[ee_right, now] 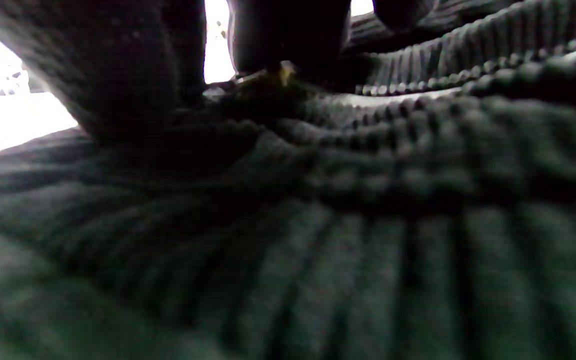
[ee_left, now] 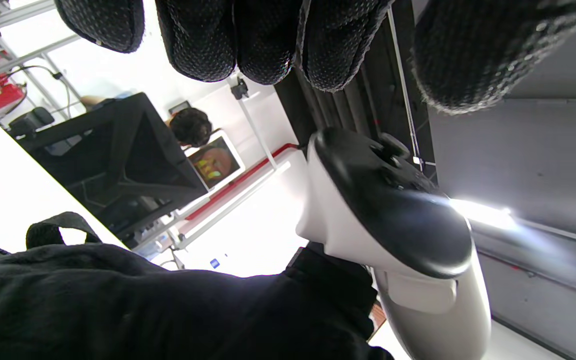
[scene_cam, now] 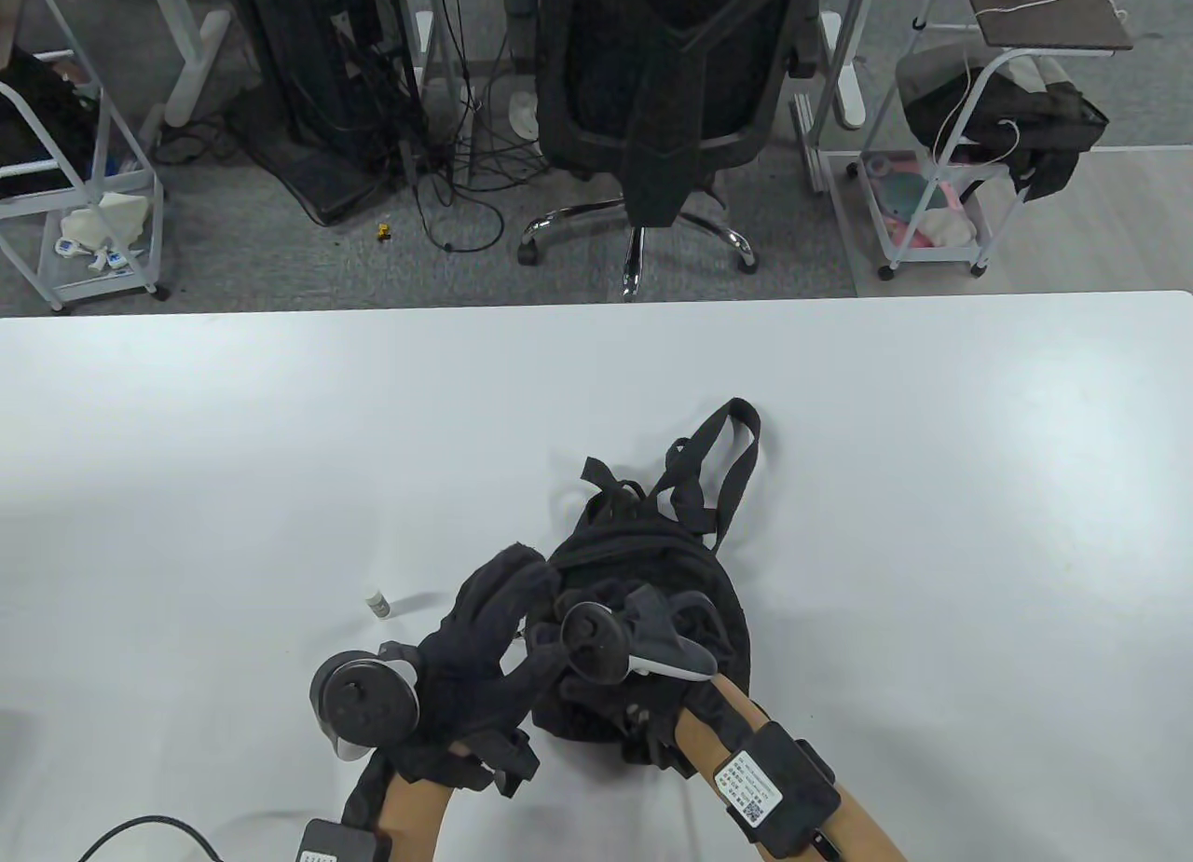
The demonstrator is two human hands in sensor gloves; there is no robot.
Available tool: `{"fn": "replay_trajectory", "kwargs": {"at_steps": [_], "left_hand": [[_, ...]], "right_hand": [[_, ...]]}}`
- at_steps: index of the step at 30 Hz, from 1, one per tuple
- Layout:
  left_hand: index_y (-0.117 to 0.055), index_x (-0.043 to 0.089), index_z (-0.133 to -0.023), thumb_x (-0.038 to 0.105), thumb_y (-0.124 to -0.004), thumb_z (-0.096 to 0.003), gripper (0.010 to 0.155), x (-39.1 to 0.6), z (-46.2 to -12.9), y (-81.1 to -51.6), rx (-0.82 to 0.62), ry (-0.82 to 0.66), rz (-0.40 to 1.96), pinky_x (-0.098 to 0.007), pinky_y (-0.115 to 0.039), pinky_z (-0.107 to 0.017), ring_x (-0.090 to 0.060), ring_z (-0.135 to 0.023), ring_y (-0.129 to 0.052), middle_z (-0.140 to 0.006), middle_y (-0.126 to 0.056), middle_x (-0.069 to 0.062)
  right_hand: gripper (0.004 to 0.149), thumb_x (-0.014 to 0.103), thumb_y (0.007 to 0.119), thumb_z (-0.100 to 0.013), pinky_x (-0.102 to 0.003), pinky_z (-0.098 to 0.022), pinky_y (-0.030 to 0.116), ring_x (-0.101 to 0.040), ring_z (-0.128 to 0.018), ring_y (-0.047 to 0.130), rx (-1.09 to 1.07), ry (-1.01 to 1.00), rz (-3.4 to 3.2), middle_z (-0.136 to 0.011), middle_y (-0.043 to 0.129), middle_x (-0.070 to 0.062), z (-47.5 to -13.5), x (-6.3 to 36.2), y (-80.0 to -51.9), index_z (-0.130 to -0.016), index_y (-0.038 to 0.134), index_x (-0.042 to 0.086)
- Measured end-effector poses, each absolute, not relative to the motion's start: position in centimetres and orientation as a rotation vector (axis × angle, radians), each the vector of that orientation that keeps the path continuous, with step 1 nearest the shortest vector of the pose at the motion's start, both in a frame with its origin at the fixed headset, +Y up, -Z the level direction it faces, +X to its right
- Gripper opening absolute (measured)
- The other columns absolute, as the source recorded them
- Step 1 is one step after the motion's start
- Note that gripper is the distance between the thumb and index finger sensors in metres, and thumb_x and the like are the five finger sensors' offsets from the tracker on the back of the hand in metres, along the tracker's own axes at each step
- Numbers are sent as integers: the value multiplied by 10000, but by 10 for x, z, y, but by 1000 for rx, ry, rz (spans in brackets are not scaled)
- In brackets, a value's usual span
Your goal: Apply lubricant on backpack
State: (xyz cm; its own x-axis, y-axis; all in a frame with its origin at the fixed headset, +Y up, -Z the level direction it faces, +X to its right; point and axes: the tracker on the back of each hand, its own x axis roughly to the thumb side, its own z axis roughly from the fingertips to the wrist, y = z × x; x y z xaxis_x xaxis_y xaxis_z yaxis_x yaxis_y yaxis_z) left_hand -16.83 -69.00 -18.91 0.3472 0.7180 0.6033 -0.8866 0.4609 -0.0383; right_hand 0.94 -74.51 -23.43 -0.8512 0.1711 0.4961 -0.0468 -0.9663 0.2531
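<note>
we see the black backpack (scene_cam: 643, 610) lying on the white table (scene_cam: 932, 489), straps toward the far side. our left hand (scene_cam: 485, 638) lies over its near left part, fingers (ee_left: 203, 45) spread and loose in the left wrist view, holding nothing we can see. our right hand (scene_cam: 596, 657) presses down on the backpack just right of those fingers; its fingers (ee_right: 118, 75) are on the ribbed fabric, and we cannot tell what they hold. a small white bottle (scene_cam: 379, 606) stands on the table left of the left fingers.

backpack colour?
Black all over, straps included; the backpack shows best in the table view.
</note>
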Motion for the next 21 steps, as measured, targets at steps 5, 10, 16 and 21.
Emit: {"fn": "replay_trajectory", "kwargs": {"at_steps": [5, 10, 16, 21], "left_hand": [[-684, 143, -1056, 578, -810, -461, 748, -168, -189, -691, 316, -603, 1062, -736, -591, -675, -553, -971, -689, -1114, -580, -226], [-686, 138, -1055, 571, -811, -462, 745, -167, -189, -691, 312, -598, 1049, -738, -590, -673, -563, -963, -689, -1112, -581, -230], [-732, 127, -1021, 549, -813, -468, 701, -162, -191, -695, 285, -587, 975, -740, -601, -663, -552, -929, -730, -1082, -635, -219], [-893, 135, -883, 529, -819, -464, 580, -152, -196, -708, 159, -598, 789, -723, -681, -627, -488, -798, -915, -939, -864, -161]], "right_hand": [[409, 468, 936, -448, -556, -828, 445, -219, -1042, 654, 762, 299, 2841, -1068, 627, 123, -238, 11, -747, -848, 853, 480], [435, 449, 862, -479, -569, -823, 453, -232, -1046, 666, 693, 300, 2725, -1073, 625, 101, -244, 24, -743, -906, 784, 421], [462, 441, 787, -496, -569, -796, 525, -262, -1015, 738, 589, 282, 2660, -1072, 650, 36, -253, 44, -738, -941, 707, 348], [455, 443, 857, -485, -549, -765, 600, -248, -950, 834, 534, 255, 2646, -1030, 730, 30, -257, 54, -739, -917, 747, 351]]}}
